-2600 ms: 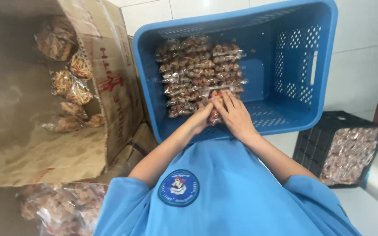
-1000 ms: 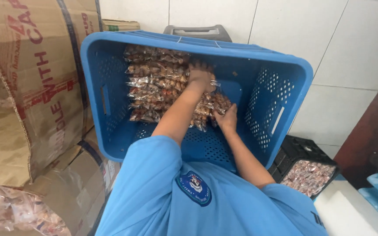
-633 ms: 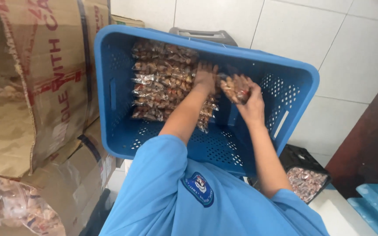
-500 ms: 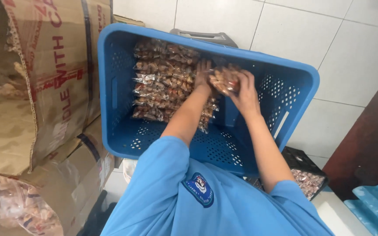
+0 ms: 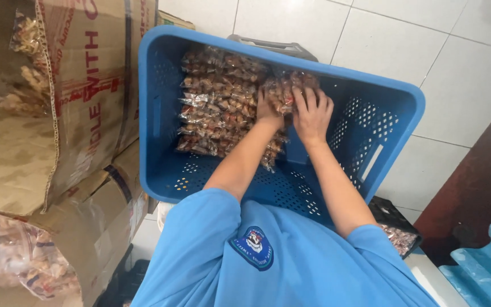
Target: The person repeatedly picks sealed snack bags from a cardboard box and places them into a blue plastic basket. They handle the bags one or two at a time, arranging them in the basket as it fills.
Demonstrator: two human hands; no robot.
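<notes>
A large cardboard box [image 5: 58, 102] stands at the left, just beside a blue plastic crate [image 5: 160, 108] tilted toward the person. Clear snack packets [image 5: 217, 108] lie stacked in rows against the crate's floor. Both hands press one packet [image 5: 282, 88] onto the stack's right end: the left hand [image 5: 268, 111] cups its near edge, the right hand [image 5: 312, 111] lies on it, fingers spread.
</notes>
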